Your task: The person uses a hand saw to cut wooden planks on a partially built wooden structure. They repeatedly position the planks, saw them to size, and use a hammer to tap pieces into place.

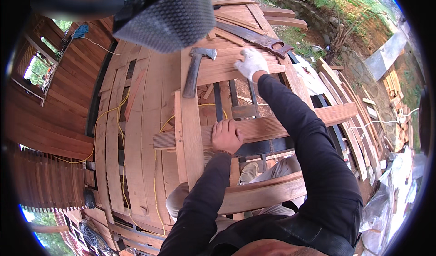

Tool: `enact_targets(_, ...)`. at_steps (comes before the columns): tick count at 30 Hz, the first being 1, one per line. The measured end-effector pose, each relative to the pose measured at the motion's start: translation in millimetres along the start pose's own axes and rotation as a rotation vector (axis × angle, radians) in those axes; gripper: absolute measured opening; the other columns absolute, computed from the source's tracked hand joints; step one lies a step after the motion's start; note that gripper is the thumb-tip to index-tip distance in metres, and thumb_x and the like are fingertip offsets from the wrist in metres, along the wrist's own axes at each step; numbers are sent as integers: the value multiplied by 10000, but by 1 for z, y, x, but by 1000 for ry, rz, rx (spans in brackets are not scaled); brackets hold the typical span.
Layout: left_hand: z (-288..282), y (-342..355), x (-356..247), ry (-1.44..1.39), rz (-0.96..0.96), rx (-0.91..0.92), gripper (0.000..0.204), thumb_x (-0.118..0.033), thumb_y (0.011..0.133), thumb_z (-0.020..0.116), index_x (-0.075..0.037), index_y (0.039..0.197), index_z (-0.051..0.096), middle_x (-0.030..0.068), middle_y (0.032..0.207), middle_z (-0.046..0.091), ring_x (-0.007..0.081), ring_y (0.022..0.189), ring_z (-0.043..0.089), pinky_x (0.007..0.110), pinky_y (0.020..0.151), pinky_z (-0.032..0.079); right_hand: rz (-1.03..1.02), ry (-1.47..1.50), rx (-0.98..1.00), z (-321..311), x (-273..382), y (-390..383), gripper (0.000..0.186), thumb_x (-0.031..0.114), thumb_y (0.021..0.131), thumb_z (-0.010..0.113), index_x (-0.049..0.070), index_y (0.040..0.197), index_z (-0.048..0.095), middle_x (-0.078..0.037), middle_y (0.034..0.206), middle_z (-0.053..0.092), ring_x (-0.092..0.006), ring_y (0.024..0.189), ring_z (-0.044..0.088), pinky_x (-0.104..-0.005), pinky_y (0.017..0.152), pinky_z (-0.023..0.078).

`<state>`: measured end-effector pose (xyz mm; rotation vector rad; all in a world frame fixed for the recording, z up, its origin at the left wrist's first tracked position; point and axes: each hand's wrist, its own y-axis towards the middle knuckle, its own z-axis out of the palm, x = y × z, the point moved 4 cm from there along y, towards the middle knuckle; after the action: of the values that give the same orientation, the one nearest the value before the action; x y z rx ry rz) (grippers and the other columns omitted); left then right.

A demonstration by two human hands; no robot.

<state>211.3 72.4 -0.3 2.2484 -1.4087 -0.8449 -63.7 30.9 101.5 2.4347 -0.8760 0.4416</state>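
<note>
My left hand [226, 137] is bare and lies across a grooved wooden plank [272, 126], its fingers bent over the far edge. The plank runs crosswise over the open frame in front of me. Farther off, my right hand [250, 66], in a white glove, is closed just above the laid deck boards [218, 70]; whatever it may hold is hidden. To its left a hatchet [193, 74] with a dark handle rests on the boards. A handsaw [254, 37] with a brown handle lies just beyond my right hand.
A yellow cord [119, 115] winds over loose planks [150, 101] on the left. Gaps between dark metal beams [268, 146] open below the plank. Another timber [263, 193] crosses close to my body. Lumber piles [349, 110] and plastic sheeting [386, 206] lie at the right.
</note>
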Motion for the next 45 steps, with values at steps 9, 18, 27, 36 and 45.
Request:
enact_targets(9,-10,0,3,3,-7,86,387,-273,843,639,-41,1152,650,134,1143,659,343,1129,625,525,1095,458,276,-490,262,-35,-130,31,653,391,921,671,177,1522,532,-99,1613,454,-346,1542,329,-566,1212,303)
enact_targets(18,2,5,-8,46,40,70,388,-282,839,649,-58,1154,662,129,1132,665,345,1107,635,537,1081,474,257,-114,106,-102,-134,4,391,358,902,657,-7,1020,733,-270,1013,743,-430,1011,724,-473,866,564)
enact_targets(27,-1,20,-10,-44,-196,215,311,-272,871,712,-68,1104,681,140,1081,676,336,1082,646,516,1005,489,405,1438,-140,-160,-82,-223,384,-72,792,530,-17,1171,545,-55,915,612,-167,856,615,-282,721,510)
enact_targets(36,97,141,-77,-416,-59,52,377,-176,865,733,-33,1203,646,181,1248,630,384,1238,563,471,1076,441,242,743,-360,-136,-88,-274,578,-107,811,761,58,1292,486,-41,928,556,-115,765,585,-277,639,543)
enact_targets(45,155,210,-115,-238,107,51,426,-250,884,717,-70,1263,643,119,1227,634,320,1213,565,484,1059,404,451,679,-373,-127,-104,-278,488,-46,827,781,13,1229,511,-76,966,612,-135,836,649,-290,751,571)
